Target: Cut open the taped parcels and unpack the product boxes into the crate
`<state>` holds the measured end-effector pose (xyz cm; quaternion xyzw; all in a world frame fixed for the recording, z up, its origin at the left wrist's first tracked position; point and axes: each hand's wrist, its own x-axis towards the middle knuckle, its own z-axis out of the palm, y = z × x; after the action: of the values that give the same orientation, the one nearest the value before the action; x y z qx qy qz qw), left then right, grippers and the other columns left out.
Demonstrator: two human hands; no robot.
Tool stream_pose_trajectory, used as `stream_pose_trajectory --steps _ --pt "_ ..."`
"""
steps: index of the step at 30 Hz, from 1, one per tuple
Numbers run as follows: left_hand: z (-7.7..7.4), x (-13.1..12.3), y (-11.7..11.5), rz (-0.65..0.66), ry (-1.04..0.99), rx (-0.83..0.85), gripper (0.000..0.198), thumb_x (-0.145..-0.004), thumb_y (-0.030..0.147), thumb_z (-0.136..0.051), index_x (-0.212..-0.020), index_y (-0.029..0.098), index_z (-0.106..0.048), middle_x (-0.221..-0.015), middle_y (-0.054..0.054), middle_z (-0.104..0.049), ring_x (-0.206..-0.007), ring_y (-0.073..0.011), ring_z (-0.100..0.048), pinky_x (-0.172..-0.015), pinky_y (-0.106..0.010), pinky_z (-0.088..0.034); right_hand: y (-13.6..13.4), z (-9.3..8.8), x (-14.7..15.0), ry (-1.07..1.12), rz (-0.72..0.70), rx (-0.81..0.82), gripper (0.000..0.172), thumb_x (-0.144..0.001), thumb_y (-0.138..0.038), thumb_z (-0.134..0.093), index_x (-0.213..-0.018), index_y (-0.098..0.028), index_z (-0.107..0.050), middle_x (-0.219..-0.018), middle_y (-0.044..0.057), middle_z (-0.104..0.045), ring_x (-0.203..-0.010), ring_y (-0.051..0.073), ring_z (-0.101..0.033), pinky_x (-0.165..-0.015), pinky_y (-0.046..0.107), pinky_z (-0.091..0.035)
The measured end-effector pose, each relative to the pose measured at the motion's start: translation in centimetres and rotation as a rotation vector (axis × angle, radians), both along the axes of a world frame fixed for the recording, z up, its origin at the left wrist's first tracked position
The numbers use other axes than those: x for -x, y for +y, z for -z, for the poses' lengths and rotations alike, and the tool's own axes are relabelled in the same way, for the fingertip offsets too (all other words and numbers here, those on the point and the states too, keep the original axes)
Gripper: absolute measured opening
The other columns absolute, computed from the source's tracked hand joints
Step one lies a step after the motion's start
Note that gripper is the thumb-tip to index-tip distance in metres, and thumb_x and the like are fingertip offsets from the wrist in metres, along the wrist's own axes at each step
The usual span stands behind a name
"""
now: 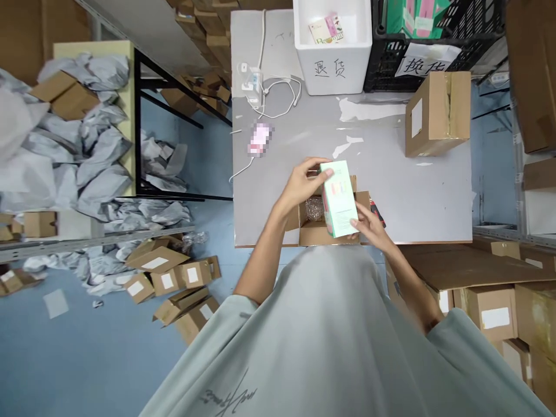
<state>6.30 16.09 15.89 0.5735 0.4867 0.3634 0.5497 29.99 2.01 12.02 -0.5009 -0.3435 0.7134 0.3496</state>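
A light green product box (340, 200) is held between both hands, tilted, above an open cardboard box (319, 234) at the table's front edge. My left hand (306, 179) grips its upper left corner, thumb on the near face. At the lower right, my right hand (370, 226) has its thumb on the face and its fingers at the side. Clear bubble wrap (314, 208) lies inside the cardboard box. A red and black object (377, 214) lies beside that box, partly hidden, so its kind is unclear.
At the back of the grey table (286, 145) stand a white bin (333, 72) and a black crate (380, 63). A taped carton (438, 116) sits on the right. A power strip (253, 87) with cables and a blurred pink device (259, 139) lie on the left.
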Motion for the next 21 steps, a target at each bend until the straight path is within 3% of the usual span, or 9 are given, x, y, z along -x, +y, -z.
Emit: stream_pose_trajectory --steps 2,4,6,8,11,13,16,21 --pt "2.0 -1.5 1.3 0.019 0.062 0.032 0.065 -0.087 0.086 -0.082 -0.103 0.023 -0.083 -0.110 -0.008 -0.080 -0.108 -0.0285 -0.072 -0.103 -0.040 -0.058 -0.4 -0.8 0.4 0.190 0.018 0.188 0.071 -0.090 -0.071 -0.086 -0.139 -0.021 -0.076 -0.081 0.001 -0.076 -0.058 0.018 -0.070 -0.053 0.029 -0.058" --pt "3.5 -2.9 1.5 0.012 0.116 0.055 0.067 -0.091 0.089 -0.074 -0.091 0.022 -0.078 -0.095 -0.006 -0.077 -0.097 -0.0260 -0.068 -0.096 -0.037 -0.056 -0.3 -1.3 0.6 0.326 0.097 0.338 0.063 -0.091 -0.079 -0.078 -0.115 -0.021 -0.077 -0.071 0.001 -0.072 -0.053 0.019 -0.065 -0.046 0.027 -0.052" --pt "4.5 -3.8 1.0 -0.022 0.134 0.090 0.068 -0.096 0.089 -0.069 -0.083 0.022 -0.073 -0.085 -0.005 -0.071 -0.086 -0.0237 -0.064 -0.089 -0.036 -0.054 0.0 -1.7 0.2 0.415 0.214 0.417 0.058 -0.095 -0.079 -0.071 -0.109 -0.023 -0.074 -0.075 0.003 -0.074 -0.052 0.017 -0.060 -0.043 0.026 -0.047" --pt "5.0 -4.3 0.3 -0.053 0.136 0.120 0.068 -0.098 0.088 -0.066 -0.081 0.022 -0.072 -0.082 -0.004 -0.069 -0.082 -0.0226 -0.061 -0.085 -0.035 -0.051 0.5 -2.0 -0.7 0.485 0.312 0.444 0.051 -0.102 -0.074 -0.064 -0.115 -0.025 -0.073 -0.081 0.003 -0.076 -0.052 0.015 -0.055 -0.043 0.024 -0.044" --pt "5.2 -4.8 -0.4 -0.078 0.146 0.133 0.065 -0.097 0.086 -0.070 -0.088 0.022 -0.076 -0.087 -0.004 -0.073 -0.086 -0.0237 -0.062 -0.085 -0.034 -0.050 1.0 -2.1 -2.4 0.541 0.347 0.449 0.051 -0.106 -0.074 -0.060 -0.116 -0.026 -0.072 -0.081 0.002 -0.073 -0.054 0.014 -0.051 -0.043 0.022 -0.039" --pt "5.0 -5.2 -0.6 -0.095 0.138 0.139 0.063 -0.096 0.084 -0.072 -0.093 0.021 -0.079 -0.092 -0.005 -0.077 -0.091 -0.0253 -0.065 -0.087 -0.034 -0.052 1.2 -2.0 -3.4 0.546 0.350 0.444 0.052 -0.105 -0.076 -0.063 -0.114 -0.026 -0.073 -0.083 0.003 -0.075 -0.059 0.015 -0.056 -0.043 0.021 -0.039" --pt "4.6 -6.4 -0.5 -0.115 0.109 0.132 0.060 -0.097 0.080 -0.074 -0.104 0.021 -0.081 -0.105 -0.008 -0.081 -0.103 -0.0284 -0.071 -0.095 -0.036 -0.056 1.1 -1.4 -4.4 0.571 0.337 0.450 0.051 -0.101 -0.075 -0.070 -0.115 -0.026 -0.076 -0.090 0.005 -0.081 -0.066 0.018 -0.067 -0.045 0.021 -0.045" --pt "4.1 -9.5 0.1 -0.127 0.032 0.125 0.063 -0.092 0.075 -0.080 -0.129 0.023 -0.078 -0.137 -0.014 -0.079 -0.126 -0.0323 -0.076 -0.109 -0.045 -0.061 1.5 0.4 -5.7 0.552 0.230 0.437 0.055 -0.097 -0.073 -0.078 -0.112 -0.020 -0.080 -0.090 0.009 -0.085 -0.060 0.018 -0.073 -0.046 0.022 -0.053"
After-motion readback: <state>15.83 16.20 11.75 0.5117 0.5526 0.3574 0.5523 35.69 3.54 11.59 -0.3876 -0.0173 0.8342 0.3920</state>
